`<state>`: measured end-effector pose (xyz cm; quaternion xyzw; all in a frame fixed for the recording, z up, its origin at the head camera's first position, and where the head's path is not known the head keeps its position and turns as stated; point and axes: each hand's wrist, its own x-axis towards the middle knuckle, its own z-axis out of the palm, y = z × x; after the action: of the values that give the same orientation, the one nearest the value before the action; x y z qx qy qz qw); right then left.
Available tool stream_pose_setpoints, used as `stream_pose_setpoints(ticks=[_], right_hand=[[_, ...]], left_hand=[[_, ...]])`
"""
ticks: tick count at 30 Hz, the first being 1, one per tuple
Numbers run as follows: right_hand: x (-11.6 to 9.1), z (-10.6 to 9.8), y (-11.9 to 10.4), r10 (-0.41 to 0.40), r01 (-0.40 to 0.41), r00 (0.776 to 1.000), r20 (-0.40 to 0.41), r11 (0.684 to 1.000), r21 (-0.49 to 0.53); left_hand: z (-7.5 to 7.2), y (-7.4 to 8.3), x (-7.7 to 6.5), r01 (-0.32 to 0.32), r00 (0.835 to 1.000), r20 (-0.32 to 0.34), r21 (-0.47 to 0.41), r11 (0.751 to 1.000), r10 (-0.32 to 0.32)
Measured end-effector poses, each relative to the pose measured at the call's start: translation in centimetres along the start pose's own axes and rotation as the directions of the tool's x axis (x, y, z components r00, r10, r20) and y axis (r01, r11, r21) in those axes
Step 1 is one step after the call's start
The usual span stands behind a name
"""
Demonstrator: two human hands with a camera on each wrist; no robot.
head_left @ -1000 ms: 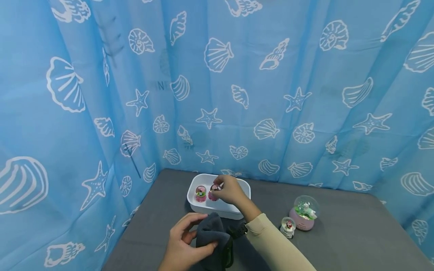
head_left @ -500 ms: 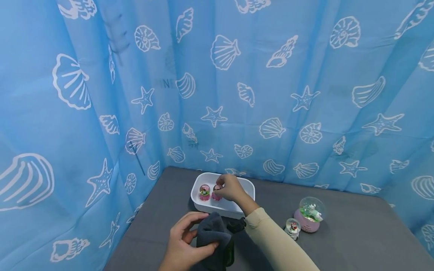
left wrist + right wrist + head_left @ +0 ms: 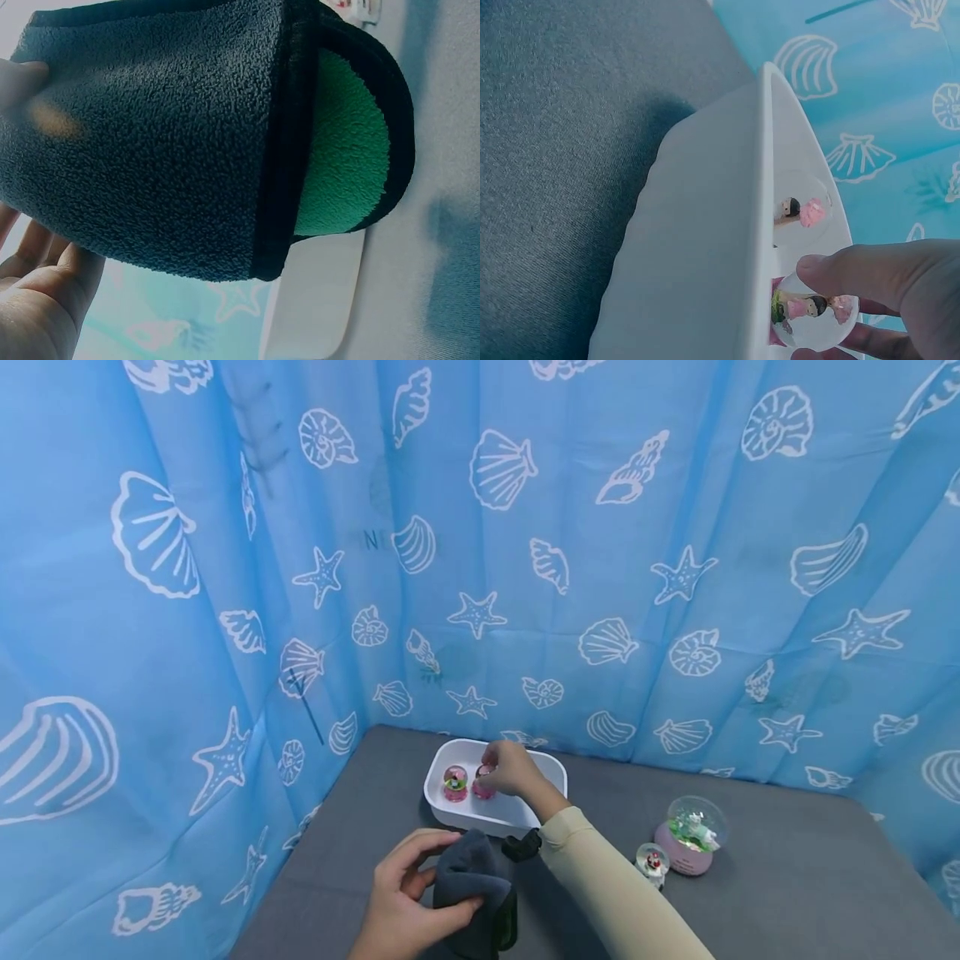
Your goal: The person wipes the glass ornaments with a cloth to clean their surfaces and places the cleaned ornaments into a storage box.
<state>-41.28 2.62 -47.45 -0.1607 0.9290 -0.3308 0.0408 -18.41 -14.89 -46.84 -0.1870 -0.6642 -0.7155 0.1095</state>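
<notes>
My left hand (image 3: 408, 897) pinches a folded dark grey cloth (image 3: 468, 881) in front of the tray. The left wrist view shows the black-edged cloth (image 3: 157, 142) with a green face (image 3: 345, 150) behind the grey layer. Inside the white tray (image 3: 468, 819), the fingers and thumb of my right hand (image 3: 517, 770) grip a small snow globe (image 3: 484, 790) with a pink base. Through its clear dome, the right wrist view shows a small dark-haired figure (image 3: 806, 306). Left of it stands a matching snow globe (image 3: 455, 785), untouched.
To the right on the grey table (image 3: 795, 868) stand a large snow globe (image 3: 688, 847) with a pinkish-purple base and a small snow globe (image 3: 652, 862) with a pale base. A blue shell-print curtain (image 3: 525, 568) hangs behind and along the left.
The gripped globe leaned slightly before and stands straighter beside its match now. My left hand keeps its hold on the cloth. The head view has shifted slightly.
</notes>
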Motion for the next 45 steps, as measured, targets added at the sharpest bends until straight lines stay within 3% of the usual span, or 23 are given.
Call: stream_pose_setpoints(ticks=[4,16,25,35,45], right_hand=[[0.25,0.15,0.04,0.002,-0.003,1.000,0.021,1.000,0.018],[0.37,0.02,0.01,0.010,-0.011,0.998,0.062,1.000,0.013],[0.50,0.10,-0.33,0.018,-0.018,0.999,0.035,1.000,0.002],[0.68,0.28,-0.26,0.035,-0.034,0.999,0.019,0.999,-0.023],[0.14,-0.35,-0.67,0.039,-0.037,0.998,0.046,0.999,-0.028]], left_hand=[[-0.15,0.10,-0.06,-0.011,1.000,0.002,0.005,1.000,0.011],[0.36,0.31,-0.02,0.041,0.999,-0.033,0.016,0.999,-0.041],[0.48,0.41,-0.05,0.046,0.998,-0.048,0.024,0.999,-0.045],[0.55,0.22,-0.11,0.008,0.999,-0.031,0.010,1.000,-0.007],[0.58,0.35,-0.23,0.037,0.998,-0.045,0.030,0.999,-0.036]])
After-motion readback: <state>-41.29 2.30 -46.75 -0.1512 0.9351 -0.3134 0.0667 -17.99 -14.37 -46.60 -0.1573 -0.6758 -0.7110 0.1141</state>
